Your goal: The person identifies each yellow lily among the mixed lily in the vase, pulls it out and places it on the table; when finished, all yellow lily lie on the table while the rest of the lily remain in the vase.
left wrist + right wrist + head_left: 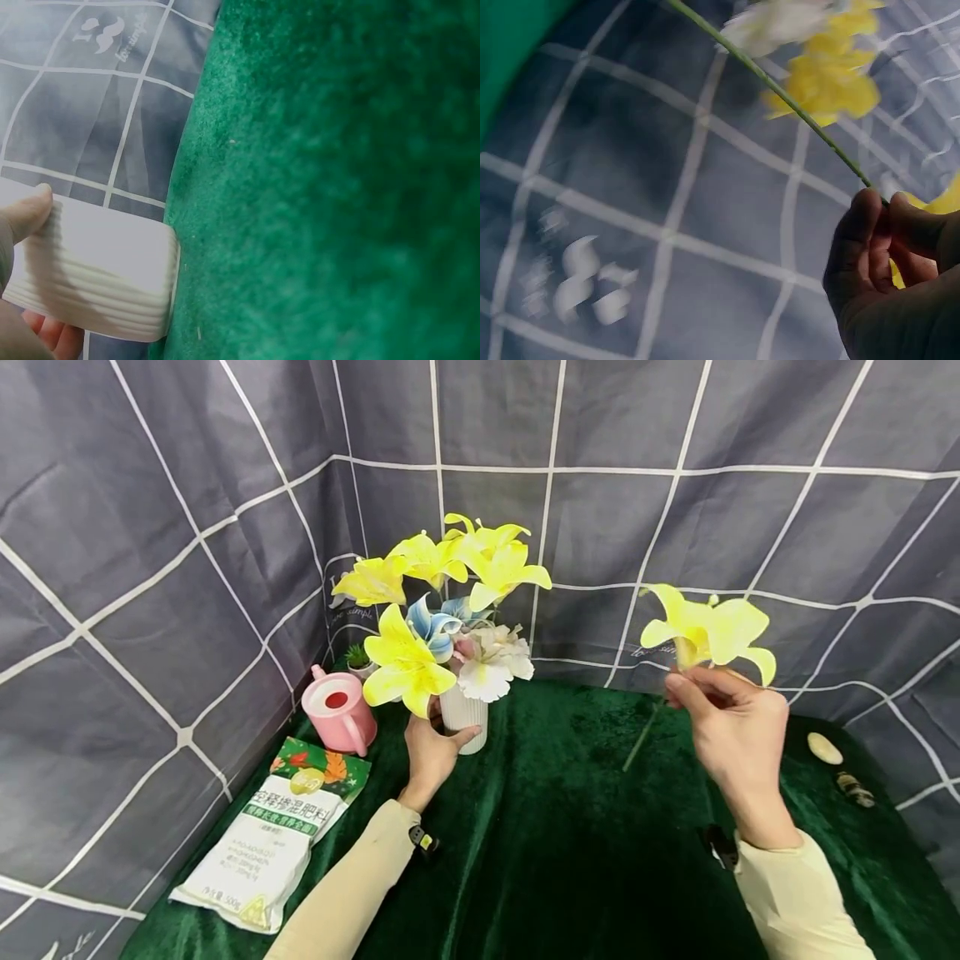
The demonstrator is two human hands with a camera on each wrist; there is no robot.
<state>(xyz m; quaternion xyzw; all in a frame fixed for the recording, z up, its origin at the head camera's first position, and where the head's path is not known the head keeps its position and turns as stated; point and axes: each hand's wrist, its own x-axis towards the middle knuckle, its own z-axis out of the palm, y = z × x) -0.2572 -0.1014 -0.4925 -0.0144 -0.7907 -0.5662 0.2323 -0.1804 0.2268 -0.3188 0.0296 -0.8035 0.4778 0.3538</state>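
My left hand (431,753) grips a white ribbed vase (467,718) low on its side; in the left wrist view the thumb and fingers lie around the vase (112,277). Yellow lilies (498,556), blue flowers (433,627) and a white flower (487,664) rise from it. Off to the right, my right hand (738,735) pinches a single yellow lily (705,631) just below its bloom. Its bare green stem (780,90) slants down toward the left, between thumb and fingertips in the right wrist view.
Left of the vase stand a pink watering can (337,714) and a small potted plant (358,658). A white and green fertilizer bag (270,835) lies in front of them. Two stones, one pale (825,748) and one striped (855,790), lie far right on the green cloth (570,827). Grey checked fabric (600,427) encloses the back.
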